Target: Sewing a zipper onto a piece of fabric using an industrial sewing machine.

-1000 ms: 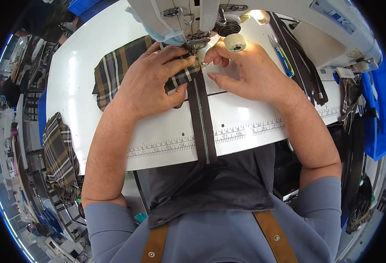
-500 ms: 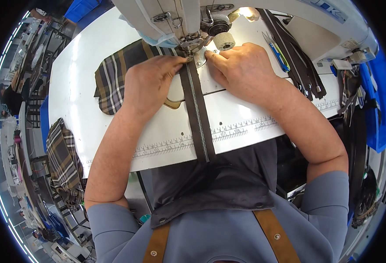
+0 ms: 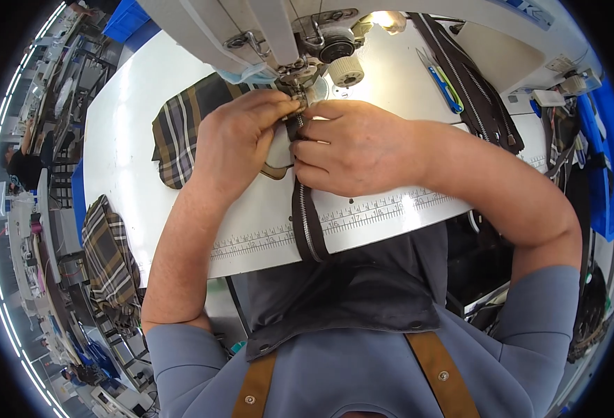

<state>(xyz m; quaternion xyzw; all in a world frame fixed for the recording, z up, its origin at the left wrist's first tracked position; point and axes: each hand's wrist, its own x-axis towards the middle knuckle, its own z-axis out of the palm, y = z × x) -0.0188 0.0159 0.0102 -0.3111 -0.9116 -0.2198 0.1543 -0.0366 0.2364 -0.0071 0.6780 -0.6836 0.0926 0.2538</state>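
I see the left hand [image 3: 241, 143] and right hand [image 3: 352, 146] meeting under the sewing machine [image 3: 279, 31] head at 12 o'clock, fingertips of both pinching the top end of a dark zipper tape [image 3: 307, 223] right at the presser foot. Tape runs down toward 6 over the white table [image 3: 126, 118] edge; plaid fabric [image 3: 178, 129] lies at 10 o'clock, partly under the left hand.

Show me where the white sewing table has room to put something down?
The white sewing table is bare left of the plaid fabric piece, and along the ruler edge beneath the left hand. It is crowded under the sewing machine, where the right hand pinches the dark zipper strip.
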